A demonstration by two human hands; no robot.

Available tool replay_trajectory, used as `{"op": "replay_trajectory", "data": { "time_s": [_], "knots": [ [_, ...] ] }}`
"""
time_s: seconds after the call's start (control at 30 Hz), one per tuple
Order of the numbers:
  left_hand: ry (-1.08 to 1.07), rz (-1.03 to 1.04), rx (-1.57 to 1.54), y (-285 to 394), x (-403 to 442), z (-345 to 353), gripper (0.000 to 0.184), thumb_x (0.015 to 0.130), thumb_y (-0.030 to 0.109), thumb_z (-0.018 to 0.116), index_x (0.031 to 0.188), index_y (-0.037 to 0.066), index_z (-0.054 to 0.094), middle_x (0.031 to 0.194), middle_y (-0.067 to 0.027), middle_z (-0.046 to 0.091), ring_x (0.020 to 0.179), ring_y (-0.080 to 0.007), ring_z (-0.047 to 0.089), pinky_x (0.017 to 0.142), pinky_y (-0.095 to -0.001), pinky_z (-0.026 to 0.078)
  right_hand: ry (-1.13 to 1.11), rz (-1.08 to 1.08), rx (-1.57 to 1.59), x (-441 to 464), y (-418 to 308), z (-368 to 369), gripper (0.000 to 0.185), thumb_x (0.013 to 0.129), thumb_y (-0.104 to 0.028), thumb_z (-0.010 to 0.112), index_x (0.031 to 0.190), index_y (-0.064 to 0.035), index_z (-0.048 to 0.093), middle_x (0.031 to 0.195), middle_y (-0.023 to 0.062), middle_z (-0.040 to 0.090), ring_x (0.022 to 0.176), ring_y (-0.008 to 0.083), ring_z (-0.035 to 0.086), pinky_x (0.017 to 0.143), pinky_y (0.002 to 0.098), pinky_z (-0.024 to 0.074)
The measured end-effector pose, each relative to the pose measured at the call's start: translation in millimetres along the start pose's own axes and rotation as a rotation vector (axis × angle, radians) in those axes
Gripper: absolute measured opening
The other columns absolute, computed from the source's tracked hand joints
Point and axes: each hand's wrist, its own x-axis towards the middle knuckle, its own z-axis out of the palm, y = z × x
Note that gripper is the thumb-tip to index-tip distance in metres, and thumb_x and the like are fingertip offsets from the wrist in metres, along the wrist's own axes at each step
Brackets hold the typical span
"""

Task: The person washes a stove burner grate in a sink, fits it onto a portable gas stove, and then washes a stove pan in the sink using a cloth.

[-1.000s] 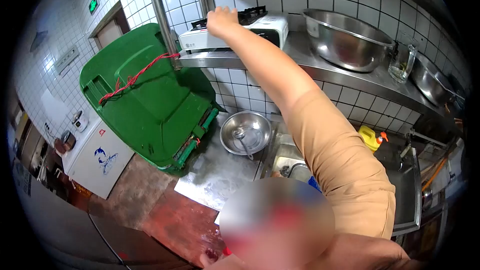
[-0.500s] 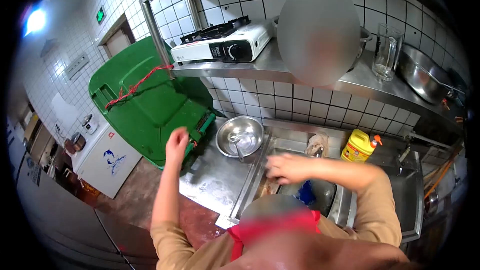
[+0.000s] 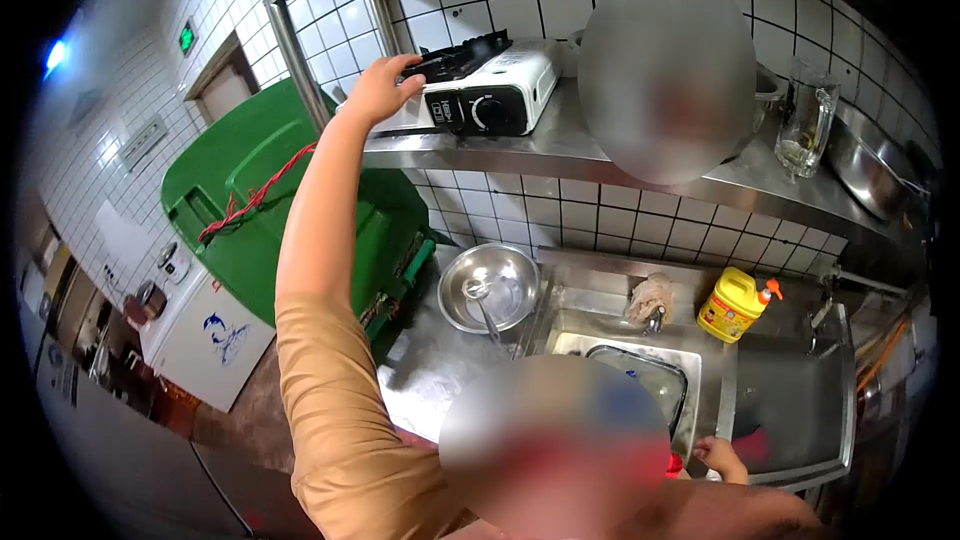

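Observation:
My left hand (image 3: 380,90) is raised to the metal shelf and rests at the left end of a white portable gas stove (image 3: 500,90). Its fingers are stretched over the stove's edge by the black pan support, with the thumb apart. Low beside the front rim of the sink (image 3: 710,390) is my right hand (image 3: 722,458), fingers curled; what they hold, if anything, cannot be made out. A dark-rimmed clear container (image 3: 660,385) sits in the sink basin, partly hidden by a blurred patch.
A steel bowl (image 3: 488,280) with a ladle (image 3: 485,305) stands on the counter left of the sink. Behind the sink are a crumpled cloth (image 3: 652,297) and a yellow pump jug (image 3: 735,305). A green bin (image 3: 260,200) stands left. The shelf holds a glass mug (image 3: 805,125).
My left hand has risen from beside the green bin to the stove on the shelf. My right hand has moved from above the basin down and right to the sink's front edge.

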Motion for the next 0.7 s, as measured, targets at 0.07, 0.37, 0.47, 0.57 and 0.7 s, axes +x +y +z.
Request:
{"op": "replay_trajectory", "data": {
  "time_s": [0.07,0.37,0.47,0.57,0.7],
  "knots": [
    [-0.109,-0.019,-0.020,-15.6,17.0,4.1,0.045,0.081,0.039,0.057,0.120,0.016,0.054,0.110,-0.0158,0.057,0.101,-0.0310,0.054,0.089,-0.0371,0.042,0.025,0.143,0.051,-25.1,-3.8,6.8,0.027,0.071,-0.021,0.069,0.092,-0.0034,0.065,0.084,0.0157,0.066,0.078,0.0278,0.065,0.069,0.0336,0.0500],
    [-0.435,0.086,-0.226,-40.4,40.3,3.3,0.052,0.080,0.042,0.061,0.125,0.016,0.051,0.113,-0.0114,0.059,0.101,-0.0248,0.055,0.089,-0.0327,0.041,0.038,0.318,0.071,-53.8,-35.4,86.4,0.036,0.070,-0.029,0.069,0.096,-0.0035,0.066,0.092,0.0156,0.065,0.086,0.0316,0.063,0.075,0.0385,0.0481],
    [-0.461,0.124,-0.345,-47.8,47.8,5.8,0.053,0.078,0.039,0.063,0.124,0.014,0.052,0.110,-0.0117,0.060,0.099,-0.0239,0.056,0.089,-0.0320,0.041,-0.005,0.080,-0.099,-42.4,-56.2,98.8,0.035,0.074,-0.027,0.067,0.095,0.0002,0.065,0.094,0.0171,0.065,0.087,0.0293,0.063,0.076,0.0366,0.0482],
    [-0.465,0.128,-0.409,-44.2,46.7,6.1,0.055,0.076,0.039,0.065,0.123,0.012,0.052,0.109,-0.0139,0.060,0.100,-0.0248,0.055,0.089,-0.0324,0.041,0.021,0.071,0.029,-36.4,-74.0,97.8,0.035,0.074,-0.028,0.066,0.097,-0.0008,0.065,0.094,0.0164,0.065,0.087,0.0296,0.063,0.077,0.0361,0.0483],
    [-0.445,0.115,-0.402,-48.3,48.4,9.0,0.058,0.074,0.042,0.067,0.119,0.008,0.055,0.112,-0.0176,0.058,0.106,-0.0282,0.054,0.091,-0.0342,0.041,-0.019,0.031,-0.145,-25.0,-59.7,90.2,0.039,0.074,-0.037,0.064,0.098,-0.0065,0.065,0.095,0.0138,0.065,0.089,0.0311,0.061,0.078,0.0367,0.0480]
  ]
}}
